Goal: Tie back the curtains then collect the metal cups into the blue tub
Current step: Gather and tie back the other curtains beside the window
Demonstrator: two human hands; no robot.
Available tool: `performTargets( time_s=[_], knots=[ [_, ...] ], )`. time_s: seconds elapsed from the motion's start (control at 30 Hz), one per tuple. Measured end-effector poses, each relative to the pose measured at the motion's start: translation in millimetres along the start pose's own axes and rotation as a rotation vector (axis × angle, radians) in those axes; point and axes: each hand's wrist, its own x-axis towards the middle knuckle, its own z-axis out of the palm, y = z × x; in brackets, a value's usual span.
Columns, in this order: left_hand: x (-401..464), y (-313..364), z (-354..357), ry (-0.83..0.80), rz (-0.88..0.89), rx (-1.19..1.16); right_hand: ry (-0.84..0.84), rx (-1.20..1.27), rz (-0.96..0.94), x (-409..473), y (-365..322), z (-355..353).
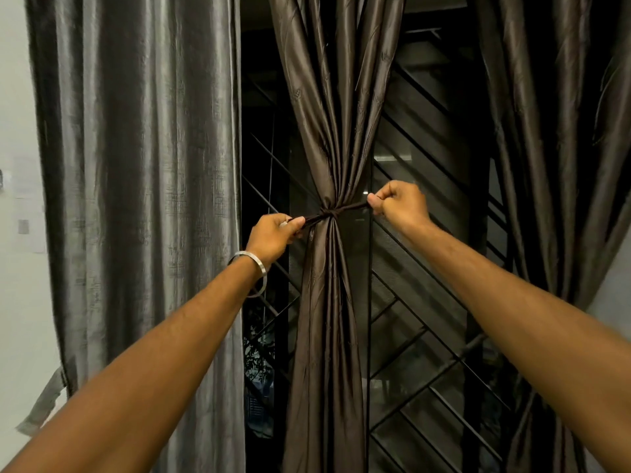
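The brown curtain (327, 131), at frame centre, is gathered into a column whose long axis runs vertically. It is cinched by a tie band (328, 213) lying near-horizontal, its right end slightly higher. One end is pinched by the left hand (273, 235), the other by the right hand (397, 203). Uneven pulling could let the half-formed knot slip loose.
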Motion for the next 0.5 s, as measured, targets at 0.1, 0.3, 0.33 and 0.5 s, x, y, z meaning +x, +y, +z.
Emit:
performTargets(
  time_s=[0.1,0.3,0.33,0.5],
  knots=[
    [-10,-6,14,0.003,-0.072,-0.148,-0.067,0.135,0.057,-4,0,9],
    [-25,-14,46,-0.173,-0.156,-0.428,-0.208,0.311,0.165,-13,5,35],
    [-28,-16,50,-0.170,-0.149,-0.407,-0.228,0.334,0.169,-16,8,38],
    [-30,-20,77,-0.099,-0.162,-0.264,-0.396,0.292,0.221,-33,14,60]
  ],
)
